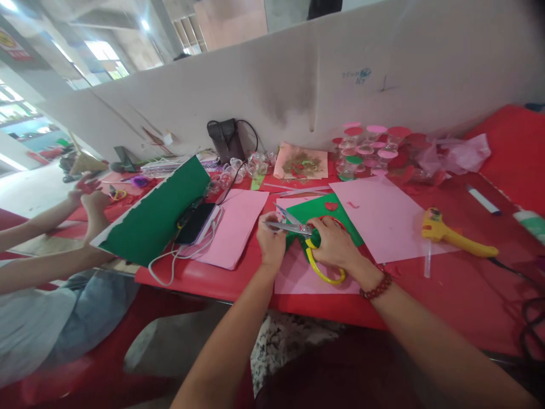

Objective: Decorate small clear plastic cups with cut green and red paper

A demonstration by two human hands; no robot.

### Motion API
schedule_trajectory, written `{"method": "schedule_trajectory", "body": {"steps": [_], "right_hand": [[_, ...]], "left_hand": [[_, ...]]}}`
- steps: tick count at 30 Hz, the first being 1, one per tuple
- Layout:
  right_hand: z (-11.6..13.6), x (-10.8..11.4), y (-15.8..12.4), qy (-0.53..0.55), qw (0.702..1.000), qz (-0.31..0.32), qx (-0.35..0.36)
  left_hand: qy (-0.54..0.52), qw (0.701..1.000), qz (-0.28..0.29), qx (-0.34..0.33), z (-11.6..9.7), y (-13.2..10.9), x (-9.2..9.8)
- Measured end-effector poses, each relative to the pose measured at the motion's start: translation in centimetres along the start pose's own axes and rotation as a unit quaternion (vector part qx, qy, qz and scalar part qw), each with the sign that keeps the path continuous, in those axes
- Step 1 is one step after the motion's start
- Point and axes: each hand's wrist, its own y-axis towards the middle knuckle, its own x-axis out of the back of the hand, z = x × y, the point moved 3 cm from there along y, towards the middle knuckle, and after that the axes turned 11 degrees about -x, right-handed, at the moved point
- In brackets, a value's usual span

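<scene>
My right hand (334, 244), with a beaded bracelet at the wrist, grips yellow-handled scissors (326, 274). Their two blades are spread apart and point left, toward my left hand (272, 241). The fingers of that hand are curled closed by the blades, and what they pinch is too small and hidden to make out. Under my hands lie green sheet (347, 218) and pink paper (293, 281) on the red table cover. A small red scrap (331, 206) rests on the green sheet, just beyond my right hand.
To the right are a large pink sheet (383, 218), a yellow glue gun (455, 236) and a marker (484, 200). A phone (196, 224) with a white cable and a green board (166, 216) stand left, beside another person's arms (55, 218). Clear cups with coloured discs (366, 150) line the back.
</scene>
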Motion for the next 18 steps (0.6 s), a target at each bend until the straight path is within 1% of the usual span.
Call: {"method": "schedule_trajectory", "body": {"steps": [7, 12, 13, 15, 18], "right_hand": [[-0.3, 0.1, 0.2, -0.011, 1.000, -0.009, -0.005], [-0.3, 0.2, 0.8, 0.037, 0.999, -0.022, -0.030], [-0.3, 0.1, 1.0, 0.048, 0.998, -0.025, -0.035], [-0.6, 0.0, 1.2, 0.065, 0.996, -0.039, -0.043], [-1.1, -0.1, 1.3, 0.083, 0.992, -0.074, -0.054]], "left_hand": [[-0.039, 0.999, 0.037, -0.007, 0.2, -0.5, -0.4], [0.000, 0.996, 0.088, 0.012, -0.4, -1.2, -1.0], [0.004, 0.996, 0.085, 0.016, -0.6, -1.2, -1.0], [-0.004, 0.998, 0.061, 0.032, -0.6, -1.0, -1.0], [-0.052, 0.996, 0.027, 0.065, -0.1, -0.6, -1.0]]}}
